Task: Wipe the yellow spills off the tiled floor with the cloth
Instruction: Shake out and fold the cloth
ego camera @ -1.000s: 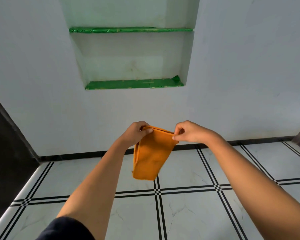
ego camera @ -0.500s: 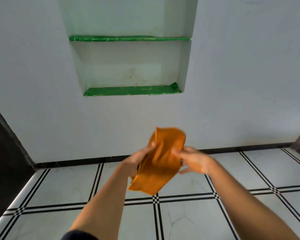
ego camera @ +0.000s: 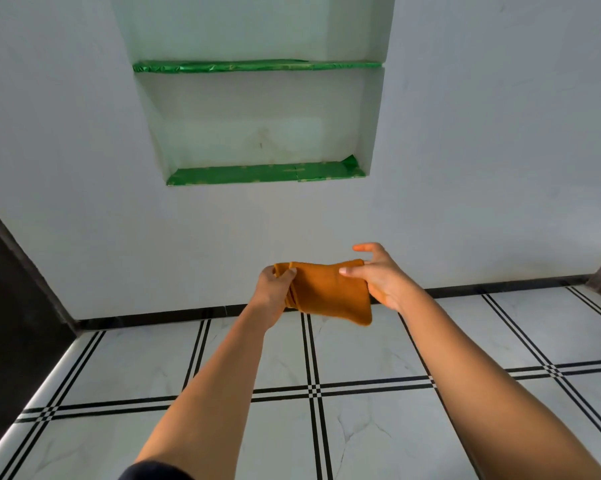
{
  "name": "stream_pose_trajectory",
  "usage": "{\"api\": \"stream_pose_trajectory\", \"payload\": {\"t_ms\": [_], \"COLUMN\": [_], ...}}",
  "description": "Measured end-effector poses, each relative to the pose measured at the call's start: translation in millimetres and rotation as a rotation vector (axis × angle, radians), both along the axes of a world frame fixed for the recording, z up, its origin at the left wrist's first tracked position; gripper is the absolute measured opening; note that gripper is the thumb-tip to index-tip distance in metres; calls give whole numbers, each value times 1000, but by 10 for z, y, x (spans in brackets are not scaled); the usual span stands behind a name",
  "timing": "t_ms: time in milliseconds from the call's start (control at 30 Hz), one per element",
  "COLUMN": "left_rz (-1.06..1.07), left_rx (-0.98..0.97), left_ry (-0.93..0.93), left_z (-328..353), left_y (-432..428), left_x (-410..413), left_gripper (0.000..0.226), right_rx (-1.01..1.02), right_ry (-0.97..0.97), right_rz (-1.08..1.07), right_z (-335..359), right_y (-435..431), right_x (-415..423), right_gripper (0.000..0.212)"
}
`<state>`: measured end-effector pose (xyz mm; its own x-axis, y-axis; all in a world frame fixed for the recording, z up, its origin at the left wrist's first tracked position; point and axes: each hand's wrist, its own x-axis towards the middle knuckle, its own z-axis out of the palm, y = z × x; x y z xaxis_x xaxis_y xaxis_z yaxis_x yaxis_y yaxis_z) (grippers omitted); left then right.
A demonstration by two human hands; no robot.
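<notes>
A dark doorway [ego camera: 11, 306] fills the far left edge, well to the left of the grip. The floor [ego camera: 361, 348], white tiles crossed by paired black lines, spreads below the grip, and no yellow mark shows on the part in view.

The left hand [ego camera: 273, 289] reaches forward from a bare forearm with a dark sleeve [ego camera: 153, 472] at the bottom edge. Its fingers are curled closed and pinch the left end of the cloth [ego camera: 330, 292], where the fabric bunches into folds against the palm.

The cloth is orange and folded over, held in the air between the two hands, clear of the floor and in front of the foot of the wall [ego camera: 84, 168]. Its top edge runs nearly level from one grip to the other, and its lower right corner hangs down a little below the right hand.

Above the grip, a niche [ego camera: 257, 133] is set into the wall, with two shelves lined in green foil [ego camera: 264, 173].

The right hand [ego camera: 382, 278] takes the cloth's right end: the thumb lies across the near face and the palm sits behind the fabric, so the hold is a loose clamp. The index finger sticks out above the cloth, free of it. The other fingers are behind the cloth and cannot be made out.

A black skirting strip [ego camera: 499, 289] runs along the base of the wall, behind and just below the grip.
</notes>
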<state>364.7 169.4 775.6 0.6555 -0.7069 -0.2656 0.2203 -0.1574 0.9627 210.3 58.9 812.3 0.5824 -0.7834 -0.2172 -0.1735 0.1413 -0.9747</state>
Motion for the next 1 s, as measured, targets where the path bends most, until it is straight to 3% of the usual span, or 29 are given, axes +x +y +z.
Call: {"api": "stream_pose_trajectory", "payload": {"t_ms": [133,267,333,467,533,600,733,833,933,1000], "left_rz": [17,-122,-251,-531,-479,-410,-306,-229,-190,-196], "left_rx": [-33,-53,44,379,359,200,-160,-221,-219,-194], "left_ry": [-38,-120,-226,-783,-845,-702,-211,-38,36,67], "left_z": [89,255,350,505,564,632,797,866,835,774], "left_y": [4,70,76,67,72,102,115,35,-10,-10], "left_x": [13,117,152,192,230,267,209,106,79,96], "left_gripper": [67,97,98,42,21,16,14,21,28,41], "right_rx": [-168,-386,-465,-541,-534,-497,-402,-214,71,180], "right_ry": [149,285,327,344,316,211,-189,-353,-347,-315], "right_rz": [80,50,40,111,129,104,-27,-20,67,125], "right_z": [98,166,226,352,392,432,602,628,473,312], "right_y": [-109,-138,-128,-54,-40,-50,0,21,-3,-11], "right_x": [66,61,50,-7,-55,-86,-63,8,65,77], "right_gripper": [41,40,33,19,13,12,10,23,59,66]}}
